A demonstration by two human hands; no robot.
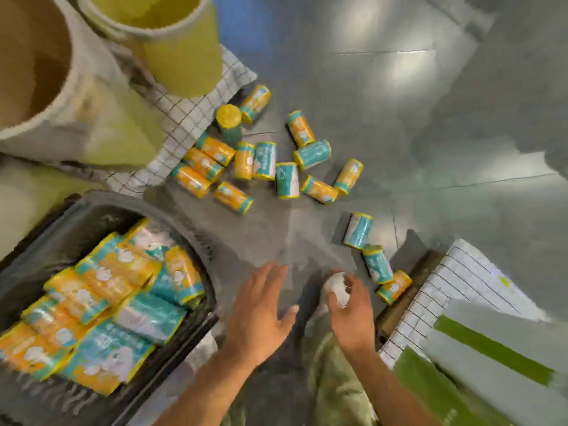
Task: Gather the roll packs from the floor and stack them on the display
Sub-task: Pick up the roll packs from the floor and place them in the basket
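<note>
I'm seeing the roll packs (265, 160) shining in glossy plastic film on a smooth, polished floor (399, 133) that is reflecting light. The dark tub (76, 232) beside me is looking like matt plastic.

floor packs (264, 161): loose scatter of short wrapped cylinders, orange or teal with yellow ends, nearly all on their sides on the floor (399, 118)
odd one out (229, 118): standing on end, yellow top up
right-side trio (378, 262): rough line, apart from the main bunch
binned packs (107, 302): same wrappers, piled tilted in the dark bin (196, 235)
white round thing (336, 289): in the right hand (350, 305) grip, too blurry to call a pack
</note>
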